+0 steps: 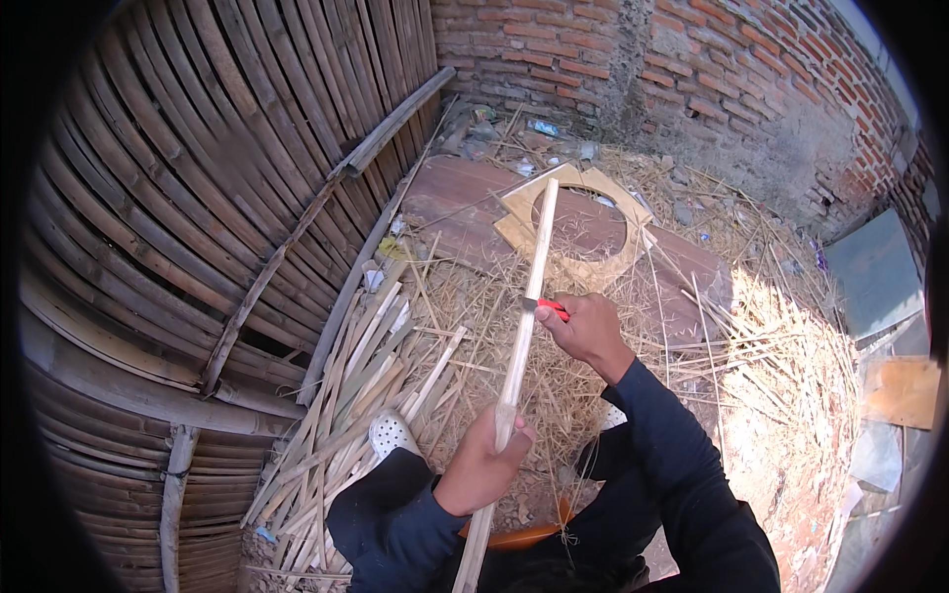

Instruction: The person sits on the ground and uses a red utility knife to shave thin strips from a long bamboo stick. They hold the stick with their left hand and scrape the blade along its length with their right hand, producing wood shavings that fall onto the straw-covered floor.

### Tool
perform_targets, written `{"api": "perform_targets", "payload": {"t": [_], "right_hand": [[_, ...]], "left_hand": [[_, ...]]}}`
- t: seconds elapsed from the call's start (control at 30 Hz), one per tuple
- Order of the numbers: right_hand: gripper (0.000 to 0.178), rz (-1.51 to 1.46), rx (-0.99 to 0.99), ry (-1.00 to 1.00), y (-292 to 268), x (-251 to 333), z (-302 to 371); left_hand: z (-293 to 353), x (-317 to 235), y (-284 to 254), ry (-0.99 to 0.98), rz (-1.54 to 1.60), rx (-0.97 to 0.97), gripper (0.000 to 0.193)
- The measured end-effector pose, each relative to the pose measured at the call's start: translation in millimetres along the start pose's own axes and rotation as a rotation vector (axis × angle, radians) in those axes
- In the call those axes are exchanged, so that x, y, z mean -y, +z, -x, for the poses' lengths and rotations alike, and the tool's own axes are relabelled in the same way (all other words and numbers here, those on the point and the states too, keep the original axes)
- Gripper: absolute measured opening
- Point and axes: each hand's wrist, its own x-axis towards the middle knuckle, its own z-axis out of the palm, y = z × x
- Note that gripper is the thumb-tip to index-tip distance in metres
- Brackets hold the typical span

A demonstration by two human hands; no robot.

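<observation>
My left hand (487, 460) is closed round a long pale bamboo strip (531, 287), which slants from my lap up and away from me. Farther along the strip, my right hand (590, 329) grips a knife with a red handle (554, 309). Its short dark blade (531, 304) lies against the strip. Beyond the knife, the strip's far end crosses in front of a flat wooden board with a round hole (633, 259). Most of the knife handle is hidden inside my right fist.
Several split bamboo strips (346, 395) are piled on my left by a bamboo slat wall (198, 178). Thin shavings (781, 356) cover much of the ground. A brick wall (554, 49) rises at the back. A reddish-brown panel (450, 203) lies under the holed board.
</observation>
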Motion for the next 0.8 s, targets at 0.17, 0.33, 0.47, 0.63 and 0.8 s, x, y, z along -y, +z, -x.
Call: {"api": "perform_targets", "payload": {"t": [0.17,0.33,0.47,0.63,0.8], "right_hand": [[0.055,-0.156,0.149,-0.244,14,52,37],[0.06,-0.029,0.015,-0.448,12,49,6],[0.058,-0.026,-0.071,-0.437,11,43,-8],[0.069,-0.033,-0.136,-0.387,15,20,-18],[0.062,0.033,-0.124,-0.336,5,2,-23]], "left_hand": [[3,-27,-16,-0.056,0.145,0.014,0.009],[2,-27,-20,-0.025,0.206,-0.024,0.011],[3,-24,-20,-0.031,0.246,-0.022,0.012],[0,-24,-13,-0.028,0.235,-0.007,0.013],[5,-19,-7,-0.008,0.123,-0.013,0.014]]}}
